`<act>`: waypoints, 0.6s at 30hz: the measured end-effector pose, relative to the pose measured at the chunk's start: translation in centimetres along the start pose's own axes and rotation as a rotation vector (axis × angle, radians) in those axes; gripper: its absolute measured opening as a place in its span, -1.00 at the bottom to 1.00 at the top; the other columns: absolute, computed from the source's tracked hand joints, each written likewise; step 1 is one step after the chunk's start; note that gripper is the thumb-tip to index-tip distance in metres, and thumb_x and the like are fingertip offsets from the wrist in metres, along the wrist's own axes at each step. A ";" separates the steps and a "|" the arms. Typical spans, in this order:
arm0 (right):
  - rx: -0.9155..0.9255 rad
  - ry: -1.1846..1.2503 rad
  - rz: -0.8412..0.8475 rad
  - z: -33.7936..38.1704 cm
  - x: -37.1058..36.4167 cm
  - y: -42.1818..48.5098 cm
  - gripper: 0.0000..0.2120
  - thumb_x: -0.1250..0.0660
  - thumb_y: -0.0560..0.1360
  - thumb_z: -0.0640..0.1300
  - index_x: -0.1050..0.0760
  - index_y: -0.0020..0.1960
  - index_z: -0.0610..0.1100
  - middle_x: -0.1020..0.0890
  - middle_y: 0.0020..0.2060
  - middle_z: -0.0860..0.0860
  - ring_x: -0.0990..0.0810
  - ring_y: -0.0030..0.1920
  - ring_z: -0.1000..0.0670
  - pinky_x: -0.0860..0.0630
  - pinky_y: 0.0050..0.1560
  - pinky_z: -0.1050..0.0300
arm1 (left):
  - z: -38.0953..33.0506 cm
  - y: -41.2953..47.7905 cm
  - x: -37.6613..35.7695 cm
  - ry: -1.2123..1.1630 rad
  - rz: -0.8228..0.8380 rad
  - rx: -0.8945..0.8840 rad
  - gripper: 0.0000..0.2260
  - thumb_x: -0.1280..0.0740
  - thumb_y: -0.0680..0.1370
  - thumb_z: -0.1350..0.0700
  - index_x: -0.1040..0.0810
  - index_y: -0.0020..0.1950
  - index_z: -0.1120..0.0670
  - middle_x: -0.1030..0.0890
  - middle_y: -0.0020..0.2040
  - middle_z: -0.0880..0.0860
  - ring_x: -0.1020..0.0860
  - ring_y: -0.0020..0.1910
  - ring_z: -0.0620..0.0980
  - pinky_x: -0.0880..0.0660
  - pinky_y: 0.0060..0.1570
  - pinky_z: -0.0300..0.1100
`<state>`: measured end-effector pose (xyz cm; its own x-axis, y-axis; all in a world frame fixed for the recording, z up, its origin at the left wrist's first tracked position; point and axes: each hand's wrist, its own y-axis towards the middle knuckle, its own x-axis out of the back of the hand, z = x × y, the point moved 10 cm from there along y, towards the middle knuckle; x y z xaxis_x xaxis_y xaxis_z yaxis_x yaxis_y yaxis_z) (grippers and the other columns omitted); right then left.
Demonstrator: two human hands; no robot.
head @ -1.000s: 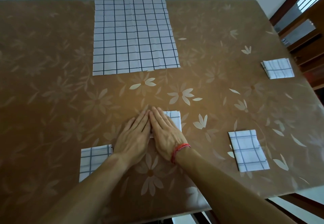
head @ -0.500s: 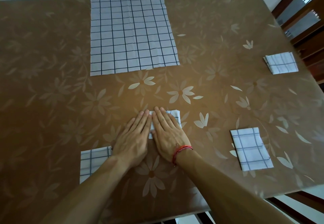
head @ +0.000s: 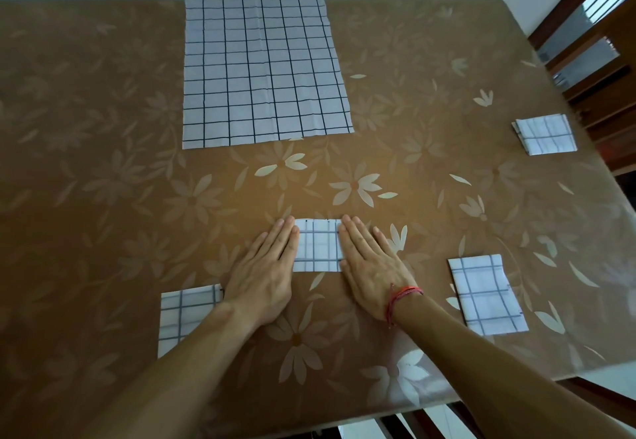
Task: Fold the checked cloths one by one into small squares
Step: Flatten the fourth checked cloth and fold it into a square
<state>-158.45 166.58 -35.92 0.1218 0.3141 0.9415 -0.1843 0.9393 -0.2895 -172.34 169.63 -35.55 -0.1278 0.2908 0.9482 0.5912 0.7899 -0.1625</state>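
Observation:
A small folded checked cloth (head: 318,245) lies flat on the table in front of me. My left hand (head: 266,271) rests flat, palm down, along its left edge. My right hand (head: 370,268), with a red thread at the wrist, lies flat along its right edge. Neither hand grips anything. A large unfolded checked cloth (head: 263,70) is spread at the far side of the table. Folded squares lie at the near left (head: 186,314), partly under my left forearm, at the near right (head: 487,294) and at the far right (head: 545,134).
The table (head: 103,170) has a brown cover with pale flower prints and a glossy sheet on top. Wooden chairs (head: 599,70) stand beyond its right edge. A white wall runs behind the far edge. The near table edge is just below my forearms.
My hands were side by side on top of the small folded cloth. They have slid apart, left and right, uncovering its middle.

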 end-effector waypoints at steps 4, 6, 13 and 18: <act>0.004 -0.026 0.021 0.0 0.2 0.1 -0.43 0.27 0.62 0.05 0.24 0.56 -0.16 0.20 0.55 -0.04 0.24 0.55 -0.03 0.24 0.52 0.01 | -0.1 0.4 0.9 -0.062 -0.026 0.009 -0.50 0.12 0.63 0.15 0.07 0.59 0.12 0.14 0.59 0.00 0.25 0.53 -0.13 0.23 0.47 -0.20; 0.009 -0.017 0.032 0.1 0.6 0.3 -0.34 0.34 0.54 0.12 0.19 0.57 -0.16 0.15 0.56 -0.05 0.19 0.56 -0.03 0.26 0.50 0.05 | -0.1 0.7 1.6 -0.091 -0.041 0.013 -0.51 -0.03 0.64 0.17 -0.04 0.58 0.13 0.03 0.60 0.00 0.19 0.54 -0.14 0.21 0.47 -0.23; 0.004 0.073 -0.015 0.2 4.0 2.0 -0.25 -0.26 0.49 0.05 0.02 0.56 -0.06 -0.22 0.45 0.03 -0.24 0.39 -0.05 -0.20 0.38 0.07 | 0.0 2.8 3.9 -0.107 -0.045 0.032 -0.44 -0.32 0.49 0.22 -0.29 0.48 0.10 -0.35 0.40 -0.02 -0.26 0.39 -0.01 -0.28 0.34 -0.16; -0.017 0.101 -0.021 -0.3 4.8 3.7 -0.21 -0.42 0.33 0.05 -0.13 0.45 0.06 -0.34 0.30 0.04 -0.33 0.27 -0.06 -0.34 0.16 0.09 | 0.8 4.4 4.2 -0.110 -0.003 0.104 -0.46 -0.40 0.41 0.19 -0.33 0.36 0.08 -0.39 0.26 -0.02 -0.32 0.23 0.01 -0.33 0.23 -0.16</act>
<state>-158.28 171.59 -32.49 0.2231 0.3062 0.9254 -0.1642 0.9476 -0.2740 -170.91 174.79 -32.52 -0.2197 0.3411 0.9140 0.5058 0.8410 -0.1923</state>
